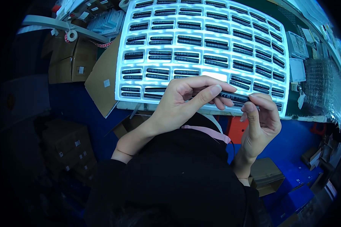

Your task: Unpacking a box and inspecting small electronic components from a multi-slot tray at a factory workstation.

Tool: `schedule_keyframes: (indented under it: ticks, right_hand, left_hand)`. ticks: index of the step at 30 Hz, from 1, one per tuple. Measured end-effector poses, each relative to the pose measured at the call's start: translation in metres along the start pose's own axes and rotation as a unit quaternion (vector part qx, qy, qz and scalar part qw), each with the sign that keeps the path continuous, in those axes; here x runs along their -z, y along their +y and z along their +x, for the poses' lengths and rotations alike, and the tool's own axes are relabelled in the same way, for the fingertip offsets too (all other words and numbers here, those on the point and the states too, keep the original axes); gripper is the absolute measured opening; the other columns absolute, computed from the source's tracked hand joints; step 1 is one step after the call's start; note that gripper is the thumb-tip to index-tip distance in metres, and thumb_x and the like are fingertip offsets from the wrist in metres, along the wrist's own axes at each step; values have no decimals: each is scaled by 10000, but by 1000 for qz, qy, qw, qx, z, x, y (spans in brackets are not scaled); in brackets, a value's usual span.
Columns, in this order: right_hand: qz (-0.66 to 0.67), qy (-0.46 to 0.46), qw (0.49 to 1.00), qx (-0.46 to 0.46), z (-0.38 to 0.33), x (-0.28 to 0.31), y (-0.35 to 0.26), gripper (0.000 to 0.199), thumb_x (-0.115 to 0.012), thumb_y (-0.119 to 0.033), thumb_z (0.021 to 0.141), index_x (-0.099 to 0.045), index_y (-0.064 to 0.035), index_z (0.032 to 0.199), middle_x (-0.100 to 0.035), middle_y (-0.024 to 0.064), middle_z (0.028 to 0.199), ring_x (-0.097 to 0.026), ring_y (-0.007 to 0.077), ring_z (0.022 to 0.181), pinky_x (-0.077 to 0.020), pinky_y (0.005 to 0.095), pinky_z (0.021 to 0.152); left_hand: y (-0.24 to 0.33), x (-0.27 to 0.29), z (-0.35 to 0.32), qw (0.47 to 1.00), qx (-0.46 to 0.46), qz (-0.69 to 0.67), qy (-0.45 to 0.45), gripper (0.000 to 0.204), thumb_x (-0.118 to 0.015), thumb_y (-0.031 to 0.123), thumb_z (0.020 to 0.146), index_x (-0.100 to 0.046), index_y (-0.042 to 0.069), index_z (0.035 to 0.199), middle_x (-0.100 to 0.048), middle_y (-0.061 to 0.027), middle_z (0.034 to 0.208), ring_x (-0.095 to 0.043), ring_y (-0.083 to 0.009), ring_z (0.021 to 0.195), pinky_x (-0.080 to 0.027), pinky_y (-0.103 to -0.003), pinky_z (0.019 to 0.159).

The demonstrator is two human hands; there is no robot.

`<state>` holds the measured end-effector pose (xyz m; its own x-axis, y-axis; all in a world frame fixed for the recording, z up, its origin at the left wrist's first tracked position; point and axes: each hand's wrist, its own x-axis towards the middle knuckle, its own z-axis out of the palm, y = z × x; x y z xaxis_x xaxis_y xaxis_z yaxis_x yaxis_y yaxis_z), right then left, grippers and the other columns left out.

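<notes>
1. I see both bare hands raised together over the near edge of a white moulded plastic tray, which glows as if lit from below.
2. My left hand has its fingers curled, thumb and forefinger pinched on the left end of a slim black cylindrical part with pale markings.
3. My right hand meets it from the other side; thumb and fingertips close narrowly on the right end of the same black part. So the part is held at both ends, roughly level, just above the tray's front rim.
4. The tray is gridded into long slots, and most of them hold pairs of matching black parts lying flat. One slot just behind the left hand's fingers shows plain white.
5. The tray rests on a green-topped bench.
6. To the left: brown cardboard boxes, a flat cardboard sheet leaning beside the tray, and a small roll of tape on a grey arm.
7. To the right: clear bubble-textured packaging and small white bags.
8. Below: dark sleeves, blue floor, more cartons.
</notes>
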<state>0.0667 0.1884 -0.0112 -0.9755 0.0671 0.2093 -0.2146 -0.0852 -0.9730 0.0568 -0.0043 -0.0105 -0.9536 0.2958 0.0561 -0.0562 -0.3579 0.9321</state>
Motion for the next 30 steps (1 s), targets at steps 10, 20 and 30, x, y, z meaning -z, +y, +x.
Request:
schedule_keyframes:
  ticks: [10,20,30]
  right_hand:
    - [8,1,1000,-27,1,-3,-1,183,-722,48,868,-694,22,1047,-678,112,992,-628,119,702,-494,189,599]
    - [-6,6,999,-51,6,-5,7,176,-731,17,875,-706,25,1050,-689,89,965,-622,100,678,-490,177,591]
    - [-232,-16,972,18,28,-14,34,147,-739,-8,869,-749,-21,1015,-640,51,895,-472,91,617,-402,195,541]
  left_hand:
    - [1,4,1,1000,9,16,-2,288,-519,138,1045,-664,-66,1189,-723,-162,954,-709,-173,816,-589,-244,782]
    - [-4,8,2,978,-73,184,68,186,-657,98,955,-740,8,1094,-740,-103,932,-674,-136,763,-551,-209,710]
    - [-32,24,10,859,-135,462,177,190,-813,43,784,-795,58,973,-733,-63,932,-626,-127,758,-504,-228,675]
